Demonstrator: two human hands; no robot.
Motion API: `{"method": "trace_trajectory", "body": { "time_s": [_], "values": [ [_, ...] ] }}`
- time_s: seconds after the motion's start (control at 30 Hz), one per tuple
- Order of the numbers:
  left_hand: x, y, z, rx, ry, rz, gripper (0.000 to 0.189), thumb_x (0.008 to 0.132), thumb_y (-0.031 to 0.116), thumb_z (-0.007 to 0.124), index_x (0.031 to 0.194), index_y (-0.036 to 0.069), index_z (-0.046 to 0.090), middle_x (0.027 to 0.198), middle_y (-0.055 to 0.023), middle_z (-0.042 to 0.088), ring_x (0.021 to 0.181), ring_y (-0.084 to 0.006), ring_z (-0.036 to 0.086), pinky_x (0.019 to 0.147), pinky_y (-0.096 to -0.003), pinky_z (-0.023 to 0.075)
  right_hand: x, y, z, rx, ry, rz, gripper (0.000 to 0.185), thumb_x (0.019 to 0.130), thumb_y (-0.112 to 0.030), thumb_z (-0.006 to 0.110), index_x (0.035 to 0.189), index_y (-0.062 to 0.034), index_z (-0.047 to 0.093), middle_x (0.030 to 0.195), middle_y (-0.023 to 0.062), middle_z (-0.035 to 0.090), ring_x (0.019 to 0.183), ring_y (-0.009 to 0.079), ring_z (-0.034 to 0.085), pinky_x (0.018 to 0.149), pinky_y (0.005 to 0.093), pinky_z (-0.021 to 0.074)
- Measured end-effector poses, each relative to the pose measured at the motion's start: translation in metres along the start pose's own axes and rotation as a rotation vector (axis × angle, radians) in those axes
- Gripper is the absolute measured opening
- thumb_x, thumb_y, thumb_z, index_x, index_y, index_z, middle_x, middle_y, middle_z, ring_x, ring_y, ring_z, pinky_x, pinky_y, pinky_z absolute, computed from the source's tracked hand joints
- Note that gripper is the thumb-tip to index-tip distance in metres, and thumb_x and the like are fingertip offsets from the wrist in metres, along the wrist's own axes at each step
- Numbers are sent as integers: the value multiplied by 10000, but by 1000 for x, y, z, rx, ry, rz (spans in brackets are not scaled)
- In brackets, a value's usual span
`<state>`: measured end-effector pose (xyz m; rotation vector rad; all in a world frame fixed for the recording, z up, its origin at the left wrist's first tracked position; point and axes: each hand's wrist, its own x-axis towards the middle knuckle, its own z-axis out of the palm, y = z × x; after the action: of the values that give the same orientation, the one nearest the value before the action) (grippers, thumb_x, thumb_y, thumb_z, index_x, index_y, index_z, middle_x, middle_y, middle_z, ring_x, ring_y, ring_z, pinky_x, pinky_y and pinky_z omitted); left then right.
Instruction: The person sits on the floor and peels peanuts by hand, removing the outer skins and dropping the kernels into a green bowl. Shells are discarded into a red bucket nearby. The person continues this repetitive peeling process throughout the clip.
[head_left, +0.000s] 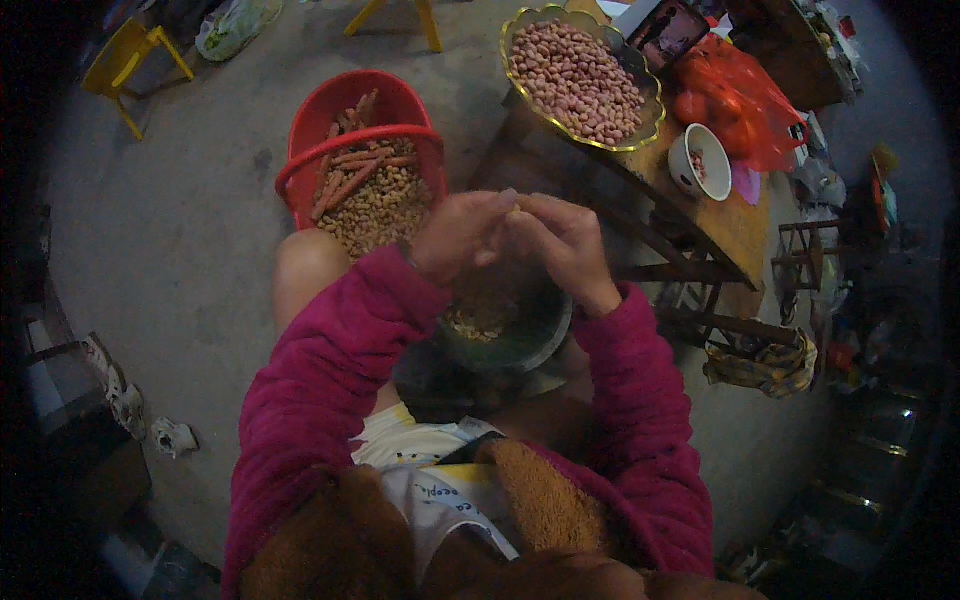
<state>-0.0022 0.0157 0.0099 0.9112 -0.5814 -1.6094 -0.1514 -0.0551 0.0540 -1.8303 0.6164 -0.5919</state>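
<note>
My left hand (463, 229) and my right hand (566, 238) meet at their fingertips in the middle of the view. A small yellowish piece, apparently a peanut (516, 210), is pinched between them, mostly hidden by the fingers. Below the hands, between my legs, stands a dark green basin (525, 360) with pale peanut shells (474, 327) in it. Beside my left hand is a red plastic basket (300, 150) with a handle, holding unshelled peanuts (375, 206) and several corn cobs (356, 176). A gold-rimmed scalloped bowl (660, 120) of shelled pink peanuts (574, 82) stands beyond my right hand.
The bowl rests on a wooden table (739, 232) with a small white bowl (679, 169) holding some kernels, a red plastic bag (739, 105) and a device with a screen (667, 34). A yellow chair (124, 64) and white shoes (174, 437) are on the concrete floor (187, 247).
</note>
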Motion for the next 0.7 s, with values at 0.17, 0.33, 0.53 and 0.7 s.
{"method": "trace_trajectory", "body": {
  "time_s": [0.17, 0.33, 0.53, 0.7],
  "values": [
    [1, -1, -2, 47, -27, 14, 394, 978, 396, 468, 873, 36, 588, 687, -81, 608, 474, -78, 466, 401, -184, 358, -1, 5, 1, 185, -30, 132, 236, 938, -123, 547, 1051, 56, 651, 800, 48, 635, 621, 87, 577, 540, 227, 459],
    [4, -6, -9, 10, -116, 51, 363, 989, 346, 452, 907, 17, 582, 641, -46, 561, 509, -110, 511, 475, -199, 415, 0, 14, -2, 535, -75, 297, 299, 972, -185, 508, 1116, 56, 609, 813, 78, 648, 636, 126, 617, 546, 242, 490],
    [4, -2, -6, -59, -107, 83, 314, 993, 326, 444, 932, 36, 548, 635, -21, 529, 541, -124, 539, 489, -204, 430, 2, 14, 0, 866, -76, 436, 364, 998, -221, 438, 1238, 42, 513, 892, 83, 635, 715, 149, 620, 625, 250, 504],
    [2, -1, -9, -114, -13, 41, 325, 995, 356, 434, 879, 67, 527, 669, -6, 486, 530, -105, 496, 433, -186, 385, 4, 9, 2, 1002, 4, 458, 377, 988, -219, 458, 1248, 51, 496, 928, 72, 613, 726, 147, 602, 643, 245, 494]
  ]
}}
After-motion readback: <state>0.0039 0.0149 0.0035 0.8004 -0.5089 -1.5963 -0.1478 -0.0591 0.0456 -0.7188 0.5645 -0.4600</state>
